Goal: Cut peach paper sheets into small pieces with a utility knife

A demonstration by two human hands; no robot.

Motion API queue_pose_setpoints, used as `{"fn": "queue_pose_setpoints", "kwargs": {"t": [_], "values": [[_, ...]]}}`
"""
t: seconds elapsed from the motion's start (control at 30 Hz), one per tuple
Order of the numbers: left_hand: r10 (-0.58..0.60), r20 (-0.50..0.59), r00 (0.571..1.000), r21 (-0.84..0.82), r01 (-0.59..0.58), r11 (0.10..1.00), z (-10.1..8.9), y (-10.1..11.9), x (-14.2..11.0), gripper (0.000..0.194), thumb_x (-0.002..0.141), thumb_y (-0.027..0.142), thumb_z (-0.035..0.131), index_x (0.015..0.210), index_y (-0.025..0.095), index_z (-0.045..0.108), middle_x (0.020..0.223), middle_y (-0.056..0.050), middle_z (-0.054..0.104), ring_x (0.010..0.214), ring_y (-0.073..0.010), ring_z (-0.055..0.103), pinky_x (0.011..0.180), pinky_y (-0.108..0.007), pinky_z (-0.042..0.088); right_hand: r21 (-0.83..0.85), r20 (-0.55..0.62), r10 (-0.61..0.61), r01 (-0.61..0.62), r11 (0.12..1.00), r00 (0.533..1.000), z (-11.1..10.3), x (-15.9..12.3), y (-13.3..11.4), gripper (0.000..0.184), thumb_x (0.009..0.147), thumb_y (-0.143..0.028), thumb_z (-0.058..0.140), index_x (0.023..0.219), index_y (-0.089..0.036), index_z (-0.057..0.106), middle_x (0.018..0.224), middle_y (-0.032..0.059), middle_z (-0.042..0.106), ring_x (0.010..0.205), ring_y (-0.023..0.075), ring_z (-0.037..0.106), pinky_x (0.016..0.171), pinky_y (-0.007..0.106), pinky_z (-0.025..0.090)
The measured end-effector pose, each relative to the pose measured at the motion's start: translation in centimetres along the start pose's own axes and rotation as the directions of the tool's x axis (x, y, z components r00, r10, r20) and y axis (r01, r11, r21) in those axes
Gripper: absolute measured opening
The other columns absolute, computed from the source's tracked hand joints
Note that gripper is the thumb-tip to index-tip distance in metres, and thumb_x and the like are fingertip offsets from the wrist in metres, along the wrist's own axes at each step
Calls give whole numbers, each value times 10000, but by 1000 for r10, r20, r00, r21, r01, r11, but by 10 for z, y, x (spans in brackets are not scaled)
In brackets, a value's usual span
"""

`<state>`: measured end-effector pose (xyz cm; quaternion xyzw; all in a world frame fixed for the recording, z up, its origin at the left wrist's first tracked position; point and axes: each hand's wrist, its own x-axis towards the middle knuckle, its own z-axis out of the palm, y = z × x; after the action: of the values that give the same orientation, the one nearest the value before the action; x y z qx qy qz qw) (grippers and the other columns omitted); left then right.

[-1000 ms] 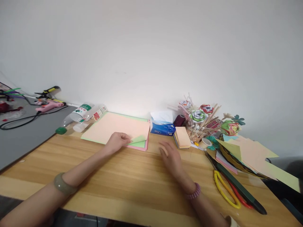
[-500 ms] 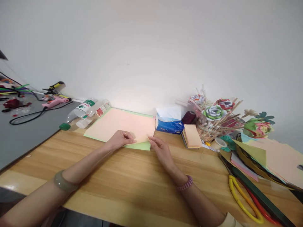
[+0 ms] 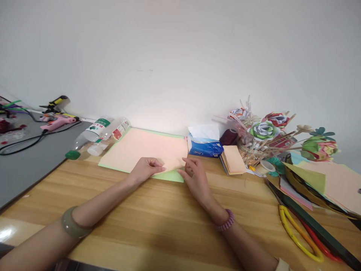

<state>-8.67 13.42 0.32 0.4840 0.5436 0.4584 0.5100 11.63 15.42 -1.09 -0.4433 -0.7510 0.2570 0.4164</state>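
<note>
A large peach sheet of paper (image 3: 152,145) lies over a light green sheet (image 3: 172,176) on the wooden table (image 3: 158,214). My left hand (image 3: 145,168) pinches the peach sheet's front edge between thumb and fingertips, so that edge is lifted a little off the green. Over by the front right corner is my right hand (image 3: 196,178), its thumb and index finger apart and nothing visibly between them. Green shows below the raised peach edge.
Plastic bottles (image 3: 97,130) lie left of the paper. Behind my right hand are a tissue pack (image 3: 204,146) and a small paper stack (image 3: 234,160). Paper flowers (image 3: 265,130) and yellow-handled scissors (image 3: 299,233) are at right. A pink glue gun (image 3: 60,122) rests on the grey surface.
My right thumb and index finger have parted and come off the peach sheet's corner. My left hand keeps its pinch. The whole view has shifted slightly.
</note>
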Motion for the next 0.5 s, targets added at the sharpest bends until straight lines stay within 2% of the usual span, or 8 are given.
{"fn": "queue_pose_setpoints", "kwargs": {"t": [0.1, 0.23, 0.37, 0.5], "values": [[9, 15, 1000, 0, -9, 1000, -1, 2, -1, 246, 525, 360, 764, 543, 162, 621, 533, 32, 563, 494, -104, 460, 487, -216, 324, -149, -38, -105, 98, 984, 994, 0, 0, -8, 217, 784, -267, 613, 996, -224, 637, 1018, 81, 572, 968, 235, 522, 871, 411, 409], [17, 30, 999, -1, -17, 1000, -2, 4, -3, 255, 548, 375, 745, 554, 161, 606, 552, 35, 559, 515, -102, 455, 516, -221, 337, -302, -36, -202, 182, 936, 979, 1, 0, -11, 63, 787, -204, 588, 840, -205, 622, 855, 64, 615, 865, 227, 544, 787, 373, 414], [14, 60, 998, 19, -15, 1000, -2, 5, -4, 245, 554, 373, 731, 548, 164, 604, 557, 33, 557, 538, -110, 461, 541, -230, 348, -384, 0, -278, 257, 887, 960, 0, 2, -7, 159, 748, -69, 499, 710, -210, 563, 733, 23, 604, 718, 169, 554, 647, 274, 414], [-2, 95, 996, 51, -3, 999, -4, 5, -3, 221, 560, 363, 721, 555, 164, 625, 546, 29, 552, 549, -122, 470, 554, -241, 354, -429, 46, -343, 328, 842, 938, -3, 3, -4, 186, 740, -43, 476, 697, -209, 547, 692, 1, 606, 651, 137, 561, 584, 230, 405]]}}
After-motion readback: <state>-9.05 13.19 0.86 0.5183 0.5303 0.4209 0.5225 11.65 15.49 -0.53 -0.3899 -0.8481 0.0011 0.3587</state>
